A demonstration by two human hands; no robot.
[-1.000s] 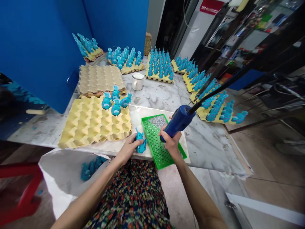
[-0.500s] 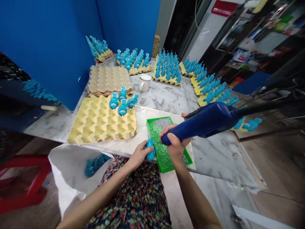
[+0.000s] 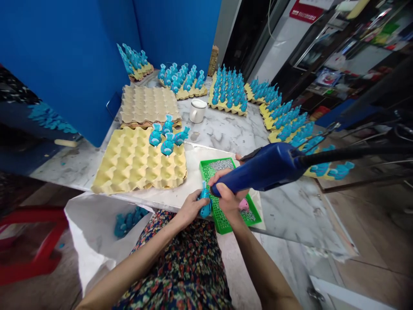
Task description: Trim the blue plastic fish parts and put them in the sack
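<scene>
My left hand [image 3: 191, 209] is closed around a blue fish-shaped plastic toy [image 3: 205, 209], held at the left edge of a green perforated tray [image 3: 222, 221]. My right hand [image 3: 229, 196] grips a blue corded electric screwdriver [image 3: 258, 170] near its front end. The screwdriver's nose points left at the toy; whether its tip touches the toy is hidden by my fingers. Small silvery screws [image 3: 221, 164] lie in the far end of the tray, and a pink piece [image 3: 244, 205] shows beside my right wrist.
A yellow egg-carton tray [image 3: 135, 161] at the left carries several similar toys [image 3: 167, 144]. Stacked grey cartons [image 3: 148, 103] and a white mug [image 3: 197, 111] stand behind it. Filled trays [image 3: 228, 88] line the back and right. A white sack [image 3: 87, 232] with blue toys hangs below the table edge.
My right hand has brought the screwdriver left and slightly nearer the toy. The pink piece in the tray has come into sight. My left hand keeps its hold on the toy.
</scene>
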